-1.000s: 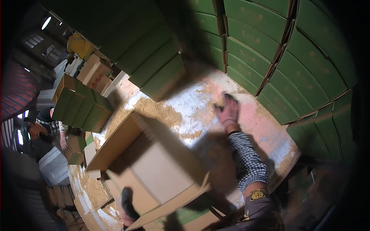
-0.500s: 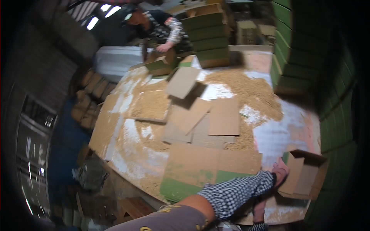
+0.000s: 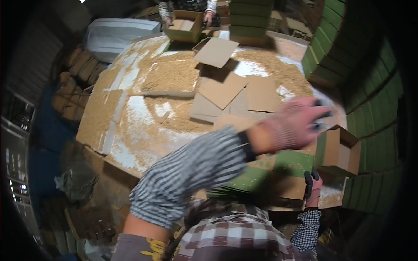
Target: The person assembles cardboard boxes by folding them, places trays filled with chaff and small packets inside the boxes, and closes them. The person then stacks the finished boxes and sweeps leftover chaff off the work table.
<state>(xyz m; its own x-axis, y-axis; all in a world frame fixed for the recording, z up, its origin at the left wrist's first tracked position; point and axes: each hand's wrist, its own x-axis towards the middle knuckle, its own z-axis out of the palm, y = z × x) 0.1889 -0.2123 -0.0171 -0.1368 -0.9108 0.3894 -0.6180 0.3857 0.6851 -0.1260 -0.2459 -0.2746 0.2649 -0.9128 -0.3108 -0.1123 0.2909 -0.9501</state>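
My left hand (image 3: 296, 125), in a pink glove with dark fingertips, is raised over the table. Its fingers are bent and apart, slightly blurred, and I make out nothing held in them. Lower right, my right hand (image 3: 312, 188), gloved in pink and black, has its fingers pointing up beside a flat green-and-brown carton (image 3: 296, 162). Whether it touches that carton I cannot tell. Just beyond it stands a box with its top open (image 3: 334, 152), brown and green outside. My left forearm covers part of the flat carton.
Brown cardboard sheets (image 3: 263, 93) lie mid-table among loose tan shreds (image 3: 170, 78). Across the table, a co-worker's gloved hands (image 3: 209, 18) are at an open carton (image 3: 184, 28). Green cartons are stacked at the back (image 3: 248, 21) and along the right (image 3: 326, 41).
My left hand has left the open box and risen leftward over the table. My right hand has moved up beside the flat carton. The whole view has shifted, and the co-worker's carton now stands upright.
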